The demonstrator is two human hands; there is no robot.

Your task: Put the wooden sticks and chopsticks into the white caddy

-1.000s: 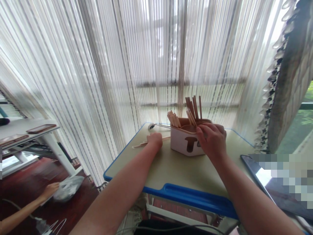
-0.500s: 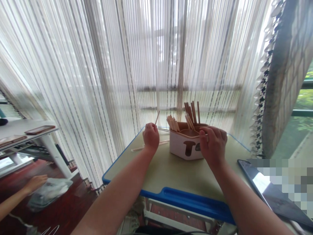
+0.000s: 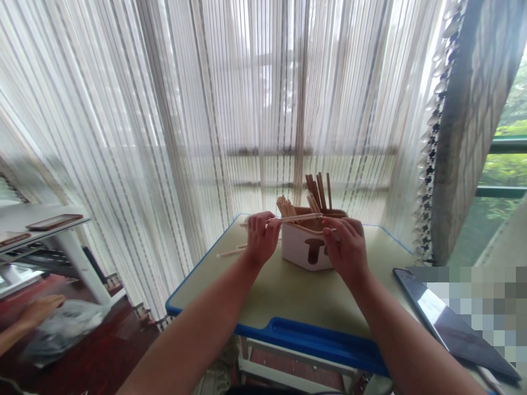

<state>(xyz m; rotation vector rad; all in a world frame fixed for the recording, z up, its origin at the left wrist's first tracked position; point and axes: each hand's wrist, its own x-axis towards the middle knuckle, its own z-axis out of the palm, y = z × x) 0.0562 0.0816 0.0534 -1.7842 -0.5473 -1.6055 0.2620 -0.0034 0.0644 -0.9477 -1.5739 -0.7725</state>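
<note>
My left hand (image 3: 262, 237) is closed around a pair of pale wooden chopsticks (image 3: 300, 218), held level in front of a white-and-brown box (image 3: 298, 249). The far ends of the chopsticks reach my right hand (image 3: 346, 244), whose thumb and fingers pinch at their tips beside the box's right side. Light-coloured sticks (image 3: 285, 206) stand bundled in the box's left compartment. Darker brown chopsticks (image 3: 319, 189) rise from the back. Further chopsticks (image 3: 233, 252) lie on the table left of the box, partly hidden by my left hand.
The pale table (image 3: 288, 296) has a blue rim. A dark tablet (image 3: 448, 323) lies at the right. Striped sheer curtains (image 3: 197, 109) hang behind. To the left are a white table (image 3: 74, 211) and another person's hand (image 3: 45, 310) by a plastic bag (image 3: 69, 326).
My left hand has turned the chopsticks from upright to level and moved slightly right. My right hand has left the box's rim area and now meets their far ends.
</note>
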